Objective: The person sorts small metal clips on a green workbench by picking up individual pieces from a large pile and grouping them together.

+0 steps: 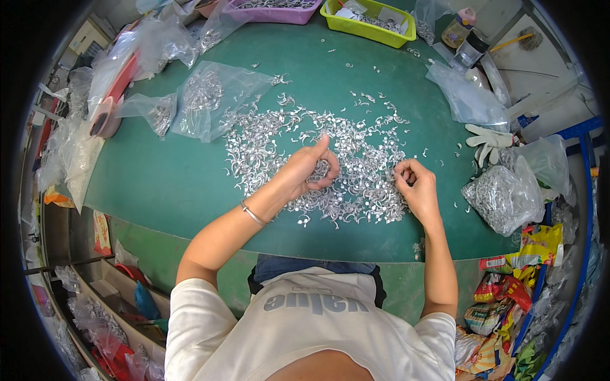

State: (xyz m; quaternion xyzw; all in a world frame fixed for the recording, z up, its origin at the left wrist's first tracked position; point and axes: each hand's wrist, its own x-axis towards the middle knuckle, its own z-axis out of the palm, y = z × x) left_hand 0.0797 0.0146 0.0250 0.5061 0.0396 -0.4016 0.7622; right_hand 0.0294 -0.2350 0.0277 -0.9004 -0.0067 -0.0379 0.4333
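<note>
My left hand cups shiny curved metal clips; my right hand's fingers pinch one above the silvery heap on the green bench.

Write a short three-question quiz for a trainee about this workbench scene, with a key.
1. True or false: the left hand is cupped around a small bunch of metal pieces.
2. Which lies at the table's right edge? A) a white glove B) a hammer C) a red cup
3. Fill in: the far edge of the table bears a purple tray and a ____-green basket.

Key: 1 true; 2 A; 3 yellow. The right hand pinches at the loose pile.
</note>
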